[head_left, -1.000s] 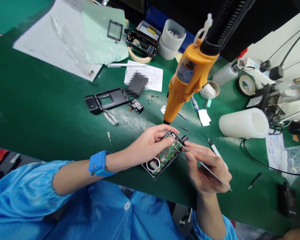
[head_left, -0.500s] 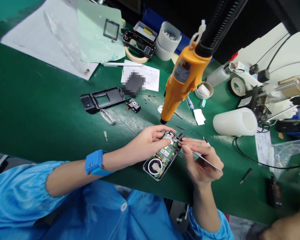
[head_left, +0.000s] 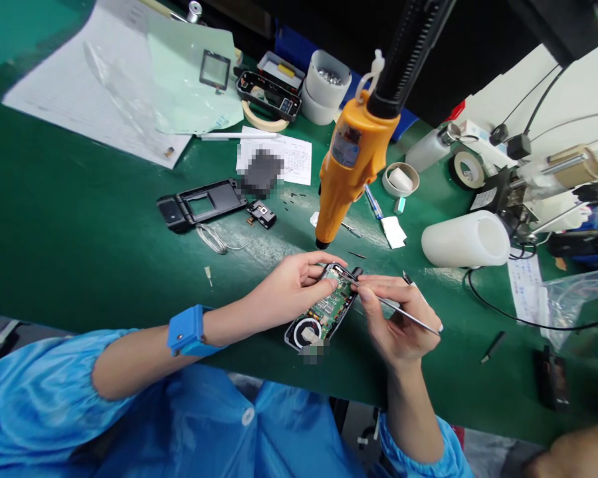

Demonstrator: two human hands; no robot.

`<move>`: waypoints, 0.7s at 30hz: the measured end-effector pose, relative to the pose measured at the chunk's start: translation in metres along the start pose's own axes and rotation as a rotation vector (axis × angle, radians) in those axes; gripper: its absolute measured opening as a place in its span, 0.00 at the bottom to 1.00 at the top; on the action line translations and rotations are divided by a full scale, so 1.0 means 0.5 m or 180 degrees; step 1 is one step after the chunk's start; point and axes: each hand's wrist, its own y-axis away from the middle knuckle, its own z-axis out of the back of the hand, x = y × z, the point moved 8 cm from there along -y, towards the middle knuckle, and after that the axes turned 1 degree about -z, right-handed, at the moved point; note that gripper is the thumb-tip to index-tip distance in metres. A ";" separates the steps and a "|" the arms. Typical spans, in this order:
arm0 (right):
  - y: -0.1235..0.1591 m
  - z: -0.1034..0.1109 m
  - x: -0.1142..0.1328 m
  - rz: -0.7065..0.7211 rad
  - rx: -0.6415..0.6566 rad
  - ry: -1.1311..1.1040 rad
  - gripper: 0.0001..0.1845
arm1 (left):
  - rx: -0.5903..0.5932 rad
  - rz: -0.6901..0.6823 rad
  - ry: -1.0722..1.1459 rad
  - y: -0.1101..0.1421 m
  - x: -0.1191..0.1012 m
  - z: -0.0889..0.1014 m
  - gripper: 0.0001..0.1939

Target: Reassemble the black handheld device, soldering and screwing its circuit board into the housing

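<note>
R fingers (head_left: 391, 290) pinching rod (head_left: 403, 313), L (head_left: 319, 291) on PCB (head_left: 330, 305)

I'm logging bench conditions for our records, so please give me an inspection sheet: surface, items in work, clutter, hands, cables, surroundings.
Surface: green tabletop, whitish patches near the middle.
Items in work: opened device, its circuit board exposed; slim metal tool.
Clutter: papers, black housing, coiled thin wire, white cylinder on its side.
Hands: left hand holds the device, thumb over the board; right hand grips the tool, tip at the device's far end.
Cables: black cable curving across the right side.
Surroundings: orange power driver above the table, beyond the left hand.
</note>
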 end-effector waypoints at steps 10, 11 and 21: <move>-0.005 0.000 0.005 0.0009 0.0065 0.0055 0.11 | 0.0035 -0.0059 -0.0049 -0.001 0.004 -0.004 0.21; -0.005 0.000 0.005 -0.0003 0.0070 0.0067 0.11 | 0.0045 -0.0058 -0.0040 -0.001 0.005 -0.004 0.21; -0.006 -0.001 -0.004 -0.0229 0.0164 0.0093 0.09 | 0.0010 -0.0054 -0.0158 -0.002 0.001 -0.003 0.19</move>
